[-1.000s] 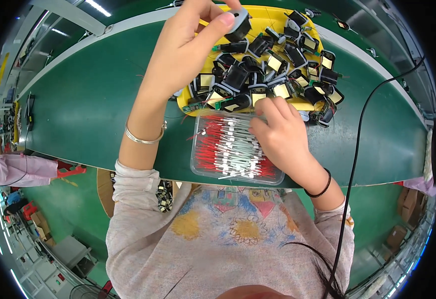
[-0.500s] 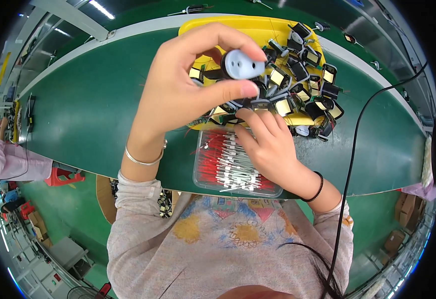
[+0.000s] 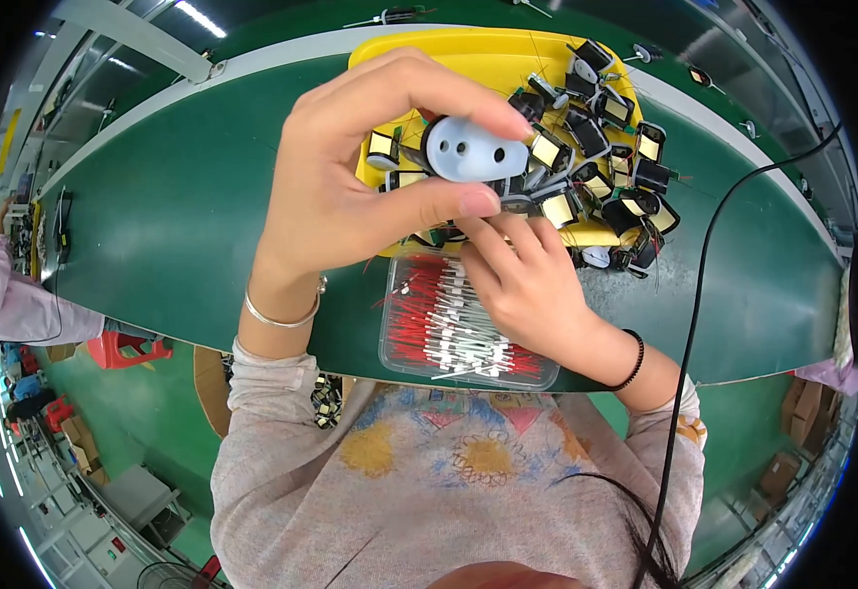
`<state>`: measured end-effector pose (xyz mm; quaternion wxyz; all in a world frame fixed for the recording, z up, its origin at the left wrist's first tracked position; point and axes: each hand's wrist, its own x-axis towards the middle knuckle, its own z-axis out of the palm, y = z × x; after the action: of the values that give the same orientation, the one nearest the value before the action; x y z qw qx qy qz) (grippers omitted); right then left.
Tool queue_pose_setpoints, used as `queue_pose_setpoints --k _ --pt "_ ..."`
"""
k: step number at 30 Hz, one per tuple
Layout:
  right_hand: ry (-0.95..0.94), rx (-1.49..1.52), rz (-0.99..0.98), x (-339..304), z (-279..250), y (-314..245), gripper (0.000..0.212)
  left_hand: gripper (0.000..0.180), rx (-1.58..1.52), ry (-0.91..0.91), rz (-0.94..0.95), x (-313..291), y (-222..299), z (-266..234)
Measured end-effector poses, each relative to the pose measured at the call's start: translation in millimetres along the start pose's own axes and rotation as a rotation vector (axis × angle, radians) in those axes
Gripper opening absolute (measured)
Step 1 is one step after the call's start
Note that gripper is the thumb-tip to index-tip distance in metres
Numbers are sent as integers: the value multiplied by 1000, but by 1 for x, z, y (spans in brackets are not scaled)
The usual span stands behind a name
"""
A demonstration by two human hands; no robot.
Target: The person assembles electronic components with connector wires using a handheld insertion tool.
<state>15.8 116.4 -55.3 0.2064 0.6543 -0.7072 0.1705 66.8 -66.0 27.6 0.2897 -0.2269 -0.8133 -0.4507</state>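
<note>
My left hand (image 3: 340,177) grips a pale blue, teardrop-shaped plastic housing (image 3: 476,152) between thumb and fingers. Its face has several small round holes, and a dark part shows behind it. Just below the left thumb, my right hand (image 3: 532,280) is closed, fingers bent together. Whatever its fingertips may pinch is hidden. Under the right hand lies a clear plastic box (image 3: 387,339) of red and white wire leads (image 3: 458,324). Beyond both hands stands a yellow tray (image 3: 488,44) heaped with black-and-grey small device assemblies (image 3: 586,133), with thin wires sticking out.
A black cable (image 3: 708,236) hangs across the right side of the green table (image 3: 164,216). More small assemblies lie past the table's far rail. At far left another person's pink sleeve (image 3: 36,304) appears near a red stool (image 3: 120,350). A cardboard box (image 3: 210,388) stands below the table edge.
The left hand has shifted slightly left and turned the housing, so its holed face now shows more fully. My right hand has barely moved, its fingertips drawing nearer the left thumb.
</note>
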Motion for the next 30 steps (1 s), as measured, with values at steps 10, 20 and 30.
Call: queue_pose_setpoints --k 10,20,30 --pt "83 377 125 4 -45 27 17 42 -62 55 -180 -4 7 -1" --pt "359 183 380 33 -92 45 22 40 125 -229 -118 4 6 -4" --pt "404 731 306 34 -87 53 36 39 -145 -269 -170 2 -2 10"
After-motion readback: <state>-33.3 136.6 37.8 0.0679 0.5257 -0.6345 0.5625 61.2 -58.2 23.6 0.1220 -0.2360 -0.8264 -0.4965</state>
